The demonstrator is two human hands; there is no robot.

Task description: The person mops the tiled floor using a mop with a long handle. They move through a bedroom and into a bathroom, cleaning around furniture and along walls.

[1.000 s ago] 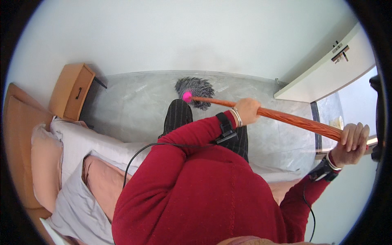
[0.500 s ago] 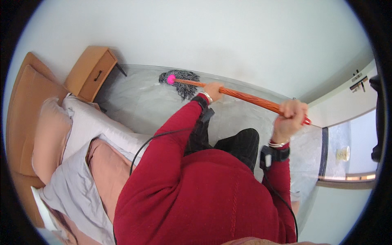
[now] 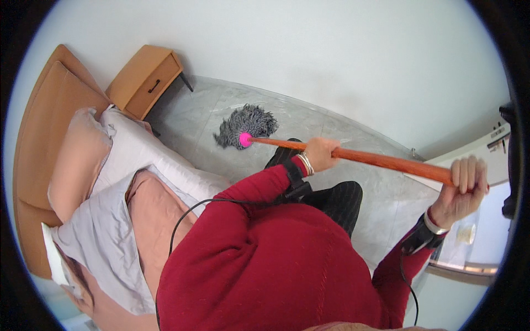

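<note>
- Since the earlier frame the mop head (image 3: 245, 125) has swung further left across the grey floor (image 3: 381, 204), nearer the bed (image 3: 138, 165)
- One mop; its orange handle (image 3: 386, 161) is held in two closed grips: left hand (image 3: 321, 154) midway, right hand (image 3: 462, 190) near the top
- One wooden nightstand (image 3: 144, 80); one bed, two pillows (image 3: 77, 160)

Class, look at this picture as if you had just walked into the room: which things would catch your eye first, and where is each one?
First comes the long orange mop handle slanting across the middle, gripped by the left hand and the right hand. Its grey mop head with a pink collar rests on the pale marble floor. On the left lies a bed with pink and lilac covers, a wooden nightstand beyond it.
</note>
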